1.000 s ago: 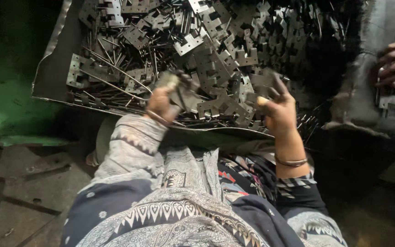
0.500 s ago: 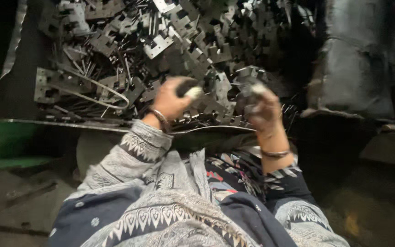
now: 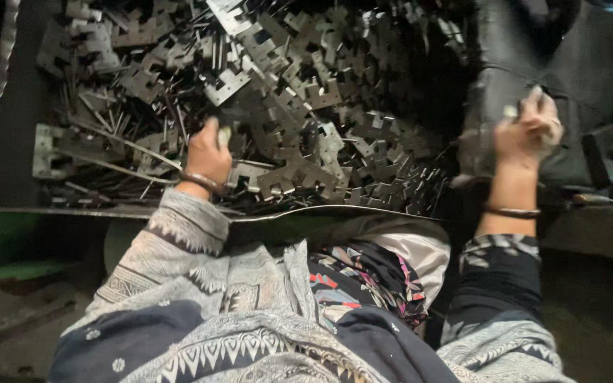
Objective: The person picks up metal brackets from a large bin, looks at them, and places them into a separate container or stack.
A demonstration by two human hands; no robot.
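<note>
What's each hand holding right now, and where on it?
Left hand rests on the heap of notched grey metal plates; whether its grip closes on one cannot be told. Right hand clutches something small and blurred.

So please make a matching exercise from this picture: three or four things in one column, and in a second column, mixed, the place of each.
Things:
1. left hand
2. right hand
3. pile of metal pieces
4. patterned cloth

Places:
A. far right, raised in front of a dark sack
B. bottom of the picture, over the person's lap
C. spread over the dark tray, filling the top
D. resting on the metal pieces, left of centre

Pairs: 1-D, 2-A, 3-C, 4-B
</note>
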